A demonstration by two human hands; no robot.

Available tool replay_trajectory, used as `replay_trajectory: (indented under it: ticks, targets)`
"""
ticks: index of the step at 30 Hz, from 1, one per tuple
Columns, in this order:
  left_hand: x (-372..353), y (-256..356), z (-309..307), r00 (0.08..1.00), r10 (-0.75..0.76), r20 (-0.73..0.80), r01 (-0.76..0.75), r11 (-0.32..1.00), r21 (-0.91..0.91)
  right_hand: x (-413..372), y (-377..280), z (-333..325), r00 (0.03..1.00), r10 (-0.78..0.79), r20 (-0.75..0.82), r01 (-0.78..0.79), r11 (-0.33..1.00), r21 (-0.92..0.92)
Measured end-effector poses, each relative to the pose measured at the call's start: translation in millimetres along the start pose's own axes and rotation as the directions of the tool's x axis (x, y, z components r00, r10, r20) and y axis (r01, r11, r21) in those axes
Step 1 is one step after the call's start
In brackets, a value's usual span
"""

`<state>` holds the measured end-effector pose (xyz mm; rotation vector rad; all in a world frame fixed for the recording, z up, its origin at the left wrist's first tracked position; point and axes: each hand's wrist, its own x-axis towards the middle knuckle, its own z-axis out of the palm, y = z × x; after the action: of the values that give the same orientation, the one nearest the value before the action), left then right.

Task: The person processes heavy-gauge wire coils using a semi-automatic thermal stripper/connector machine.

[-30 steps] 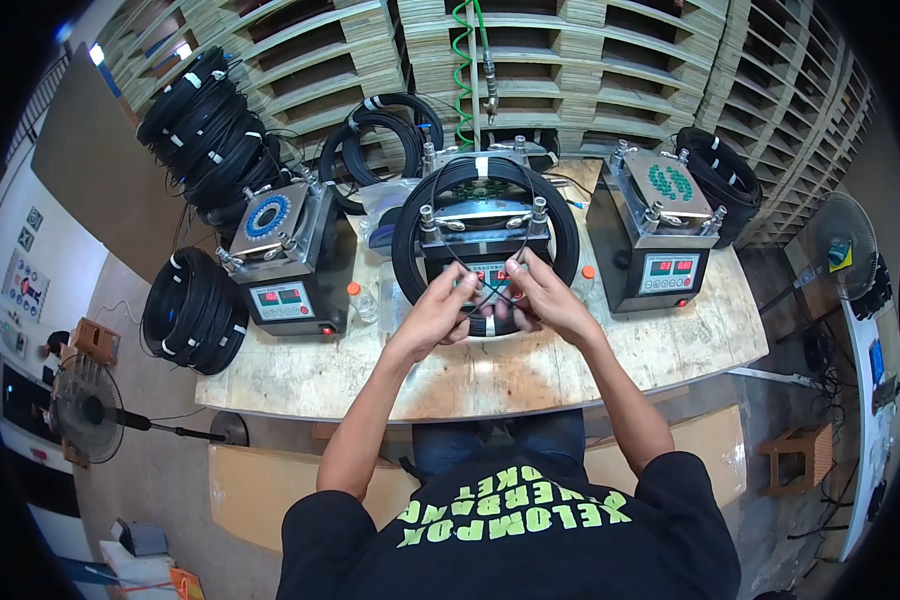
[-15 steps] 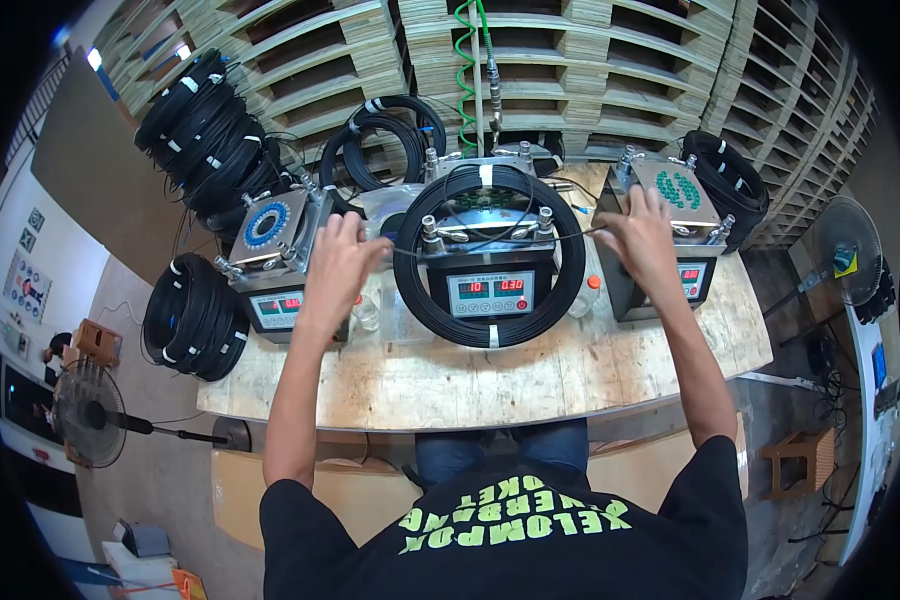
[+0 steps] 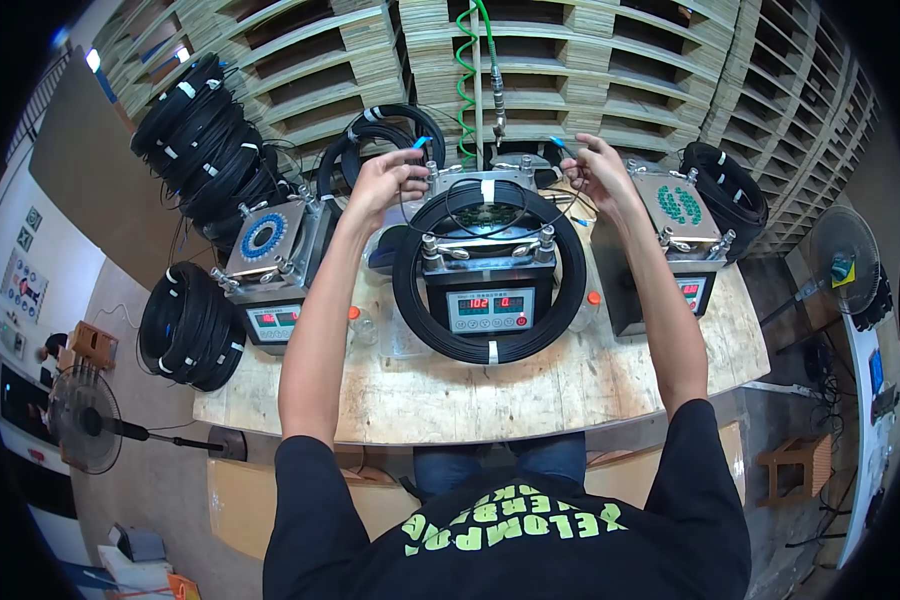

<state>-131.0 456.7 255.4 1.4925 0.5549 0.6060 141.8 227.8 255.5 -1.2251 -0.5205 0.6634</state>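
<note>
A large coil of thin black cable (image 3: 406,283), tied with white tape, stands leaning against the middle machine (image 3: 493,308), which has a red digital display. My left hand (image 3: 386,184) is closed in a pinch on one cable end, whose blue connector (image 3: 422,142) points up. My right hand (image 3: 602,180) pinches the other cable end, with its blue connector (image 3: 558,144) pointing up and left. Both hands are raised above the coil, either side of the machine's top. Loose loops of cable hang between them and the coil.
Similar machines stand at left (image 3: 270,255) and right (image 3: 673,215), topped with blue and green parts. More cable coils (image 3: 192,325) are stacked at left, others (image 3: 727,190) at right. Small orange-capped bottles (image 3: 594,300) are on the wooden table (image 3: 450,400). A green air hose (image 3: 465,75) hangs behind.
Both hands have moved up and inward, from beside the coil to above it. The blue connectors now show at the fingertips. The middle machine's display reads differently.
</note>
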Motion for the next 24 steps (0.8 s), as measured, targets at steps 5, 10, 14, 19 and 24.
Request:
replay_trajectory:
  ticks: [5,10,14,19,24]
  targets:
    - [35,3,18,0.975,0.013,-0.222,0.013,0.993,0.116,40,-5,13,0.982,0.071,0.173,-0.047,0.989,-0.141]
    - [45,-6,42,0.887,0.356,-0.295,-0.118,0.791,0.6,39,-24,38,0.993,-0.012,0.115,0.065,0.882,-0.467]
    - [30,5,66,0.895,0.367,-0.252,-0.054,0.651,0.757,54,-16,40,0.948,-0.25,0.197,0.316,0.666,-0.676]
    - [21,-2,79,0.866,0.453,-0.211,-0.053,0.504,0.862,63,-7,43,0.852,-0.371,0.369,0.508,0.421,-0.751]
    - [24,-19,82,0.824,0.494,-0.276,-0.066,0.568,0.82,64,-1,51,0.815,-0.279,0.508,0.58,0.382,-0.72]
